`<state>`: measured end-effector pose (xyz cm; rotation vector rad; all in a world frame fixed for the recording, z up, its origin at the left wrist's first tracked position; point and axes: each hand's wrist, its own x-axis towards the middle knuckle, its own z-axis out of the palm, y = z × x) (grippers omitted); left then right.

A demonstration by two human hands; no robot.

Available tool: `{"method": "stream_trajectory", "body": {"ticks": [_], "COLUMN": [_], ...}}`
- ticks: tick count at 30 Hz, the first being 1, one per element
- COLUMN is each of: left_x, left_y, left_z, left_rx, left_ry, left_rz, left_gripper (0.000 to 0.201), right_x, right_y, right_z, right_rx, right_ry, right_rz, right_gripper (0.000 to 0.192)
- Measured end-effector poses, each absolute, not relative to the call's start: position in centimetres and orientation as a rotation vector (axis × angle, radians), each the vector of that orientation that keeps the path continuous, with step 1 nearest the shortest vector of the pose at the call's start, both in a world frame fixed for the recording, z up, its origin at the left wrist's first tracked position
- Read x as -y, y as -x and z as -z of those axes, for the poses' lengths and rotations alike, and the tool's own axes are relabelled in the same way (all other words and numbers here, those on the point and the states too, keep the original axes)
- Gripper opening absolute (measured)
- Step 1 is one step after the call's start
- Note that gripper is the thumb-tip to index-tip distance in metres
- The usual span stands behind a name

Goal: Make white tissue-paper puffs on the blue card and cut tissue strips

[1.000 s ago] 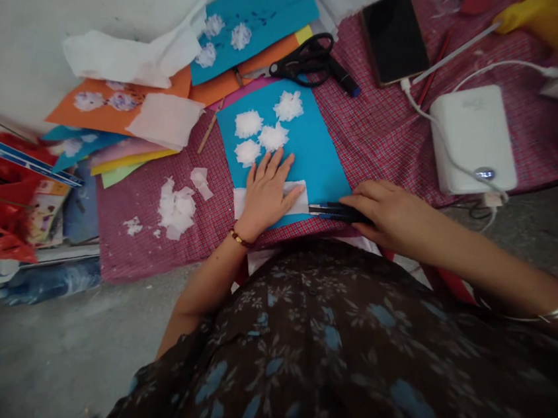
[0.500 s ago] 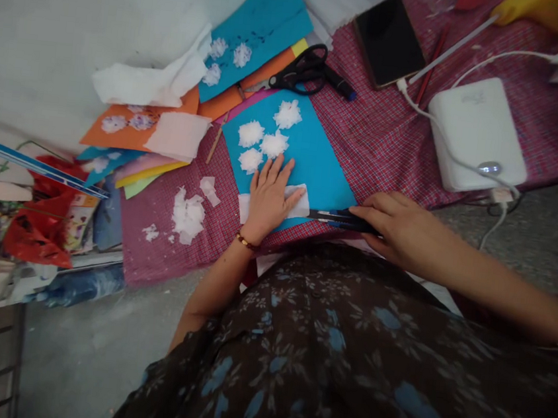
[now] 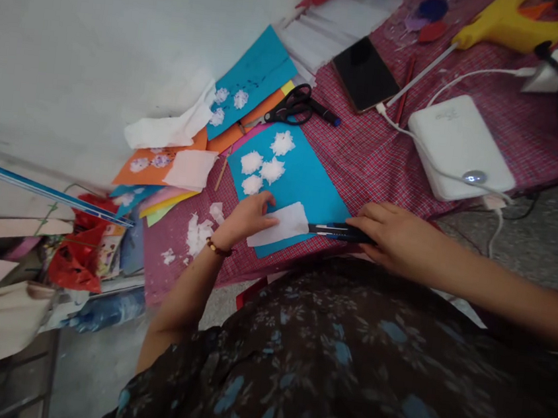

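My right hand point(image 3: 386, 237) is closed around a slim black tool with light markings, which looks like a utility knife point(image 3: 334, 231). Its tip meets the right edge of a white paper strip point(image 3: 284, 225). That strip lies across the near end of a blue sheet point(image 3: 311, 186), where several white crumpled-paper flowers point(image 3: 272, 170) sit toward the far side. At the strip's left end is my left hand point(image 3: 248, 219), its thumb over the paper and apart from the bent fingers. Whether the thumb presses on the strip I cannot tell.
Black scissors point(image 3: 292, 107) and a marker point(image 3: 325, 112) lie beyond the sheet. Torn white paper point(image 3: 199, 234) is at left, below stacked coloured sheets point(image 3: 167, 200). A phone point(image 3: 365, 74), a white power box point(image 3: 462, 148) with cables and a yellow glue gun point(image 3: 512, 24) occupy the right.
My left hand has drawn back left from lying flat on the strip, its fingers now bent, uncovering more white paper. The knife stays at the strip's right edge. The view has shifted.
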<state>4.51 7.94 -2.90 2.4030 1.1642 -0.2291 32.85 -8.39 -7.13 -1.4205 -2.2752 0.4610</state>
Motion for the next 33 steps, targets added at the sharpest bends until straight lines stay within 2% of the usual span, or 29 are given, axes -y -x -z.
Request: {"method": "stream_trajectory", "body": {"ticks": [3, 8, 12, 19, 23, 29, 30, 33], "left_x": [-7.6, -6.3, -5.5, -5.4, -6.0, -6.0, -5.9, -6.2], "left_y": [-5.3, -6.1, -6.5, -7.1, -7.5, -6.8, -6.5, -5.7], "left_z": [3.4, 3.7, 3.3, 2.8, 3.6, 5.0, 4.9, 3.9], "left_rx": [-1.083, -1.125, -1.180, -1.230, -1.236, -1.189, -1.134, -0.803], "left_ry": [-2.448, -2.318, -2.125, -1.894, -1.913, -2.340, -2.466, -2.774], "left_rz": [0.192, 0.157, 0.292, 0.051, -0.031, -0.107, -0.159, -0.236], "left_gripper": [0.022, 0.027, 0.007, 0.023, 0.027, 0.011, 0.019, 0.058], "right_x": [8.2, 8.0, 7.8, 6.5, 5.0, 3.5, 3.5, 3.3], "right_y": [-33.1, -33.6, -34.0, -34.8, -35.0, -34.9, -34.9, -35.1], "right_z": [7.1, 7.0, 6.9, 6.4, 6.0, 6.4, 6.6, 6.9], "right_rx": [2.262, 2.294, 2.294, 2.327, 2.411, 2.506, 2.515, 2.540], "right_ry": [1.419, 1.419, 1.439, 1.494, 1.538, 1.483, 1.472, 1.455], "right_rz": [-0.484, -0.496, -0.486, -0.399, -0.184, -0.056, -0.048, -0.034], "right_gripper": [0.030, 0.033, 0.033, 0.037, 0.036, 0.032, 0.032, 0.035]}}
